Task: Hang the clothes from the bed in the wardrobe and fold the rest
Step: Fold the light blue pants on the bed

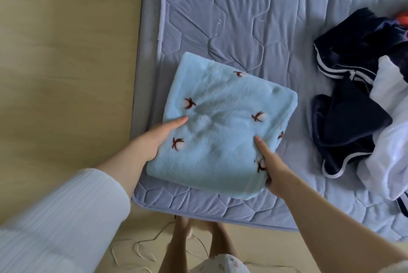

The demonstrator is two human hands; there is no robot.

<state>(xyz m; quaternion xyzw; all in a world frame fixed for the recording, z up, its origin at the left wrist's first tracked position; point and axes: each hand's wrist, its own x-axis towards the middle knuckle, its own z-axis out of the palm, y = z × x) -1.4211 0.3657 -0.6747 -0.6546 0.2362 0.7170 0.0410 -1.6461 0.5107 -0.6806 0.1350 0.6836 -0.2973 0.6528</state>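
A folded light-blue fleece blanket [223,118] with small dark-red flower marks lies near the front left corner of the bed [242,19]. My left hand [156,138] holds its left edge, thumb on top and fingers tucked under the fold. My right hand [271,166] grips its lower right corner, thumb on top and fingers underneath. A heap of clothes lies to the right: dark navy garments with white stripes [353,78] and a white garment [390,140].
The bed has a quilted lavender mattress cover. Light wooden floor [66,63] runs along its left side. A thin white cord [141,248] lies on the floor by my bare feet [187,230] at the bed's front edge.
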